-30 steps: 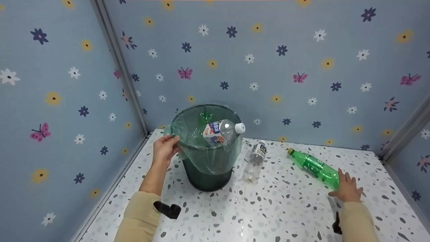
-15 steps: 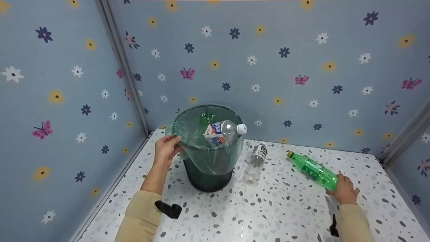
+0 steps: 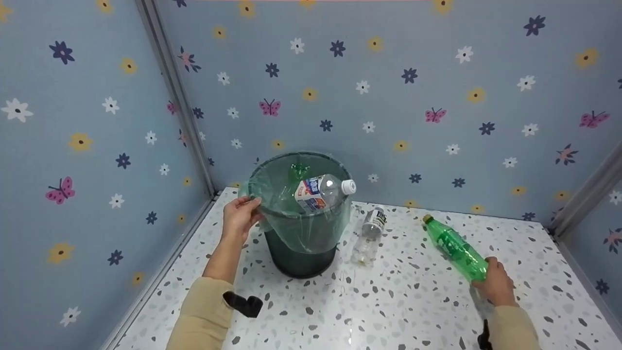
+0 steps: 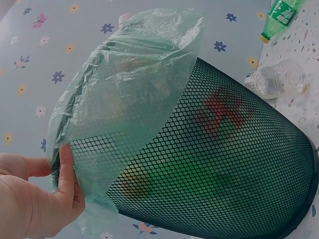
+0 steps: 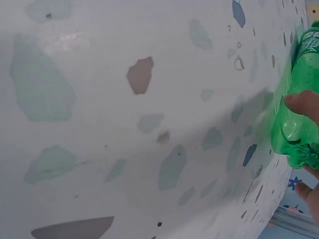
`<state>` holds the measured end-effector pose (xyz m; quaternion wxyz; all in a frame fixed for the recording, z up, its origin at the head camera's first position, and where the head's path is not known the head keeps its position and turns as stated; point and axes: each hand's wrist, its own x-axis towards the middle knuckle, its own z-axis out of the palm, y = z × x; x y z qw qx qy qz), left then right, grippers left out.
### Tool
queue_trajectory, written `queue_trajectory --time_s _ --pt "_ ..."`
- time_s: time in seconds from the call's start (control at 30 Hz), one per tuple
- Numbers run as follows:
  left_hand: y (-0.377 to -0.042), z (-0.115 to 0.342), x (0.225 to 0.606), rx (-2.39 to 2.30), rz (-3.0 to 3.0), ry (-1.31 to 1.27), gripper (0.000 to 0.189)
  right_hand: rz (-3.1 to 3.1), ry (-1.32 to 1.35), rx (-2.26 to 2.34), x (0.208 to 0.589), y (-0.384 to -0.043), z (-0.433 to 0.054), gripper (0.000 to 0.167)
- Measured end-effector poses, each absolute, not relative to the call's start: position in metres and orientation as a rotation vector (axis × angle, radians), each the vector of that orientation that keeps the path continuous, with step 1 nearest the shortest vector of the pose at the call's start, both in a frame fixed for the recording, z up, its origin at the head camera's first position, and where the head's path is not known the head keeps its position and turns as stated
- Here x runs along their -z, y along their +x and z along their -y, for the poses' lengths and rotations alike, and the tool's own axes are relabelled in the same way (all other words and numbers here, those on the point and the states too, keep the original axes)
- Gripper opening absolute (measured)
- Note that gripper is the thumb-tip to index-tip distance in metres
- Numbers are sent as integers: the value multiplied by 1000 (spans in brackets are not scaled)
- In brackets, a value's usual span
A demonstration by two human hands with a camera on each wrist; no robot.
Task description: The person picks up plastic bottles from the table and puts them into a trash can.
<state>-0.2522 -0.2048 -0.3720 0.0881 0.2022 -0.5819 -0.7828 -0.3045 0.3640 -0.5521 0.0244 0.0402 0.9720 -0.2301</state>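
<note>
My left hand (image 3: pixel 239 216) pinches the rim of a dark mesh trash can (image 3: pixel 299 260) between thumb and fingers, over its thin green liner bag (image 3: pixel 308 236). Out of the can leans a clear labelled bottle (image 3: pixel 333 189) with a white cap; a green bottle lies deeper inside. Over on the right, my right hand (image 3: pixel 496 282) grips the base end of a green plastic bottle (image 3: pixel 457 248). That bottle lies on its side, its yellow cap pointing back and left. In the right wrist view, the thumb (image 5: pixel 301 103) lies against the bottle's side.
Just right of the can, a clear bottle (image 3: pixel 370 236) lies on the speckled white tabletop (image 3: pixel 403 306). Patterned blue walls (image 3: pixel 388 97) stand behind and at both sides of the table.
My right hand has closed round the green bottle's base end and drawn it slightly toward me, turning its cap end to the right. The left hand stays at the can's rim.
</note>
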Motion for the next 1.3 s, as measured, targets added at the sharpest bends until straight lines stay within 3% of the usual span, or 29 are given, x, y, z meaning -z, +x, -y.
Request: queue_trajectory --time_s 0.43,0.67,0.93,1.3 --pt "-251 206 373 2334 1720 640 30 -3050 25 980 558 -290 -361 82" --pt "-251 206 374 2342 1698 632 27 -3192 -89 1145 543 -281 -348 74" --pt "-250 206 373 2358 1688 615 33 -3229 -67 1428 516 -282 -334 71" --pt "-251 206 372 2367 1687 596 34 -3289 -165 1562 446 -265 -307 65"
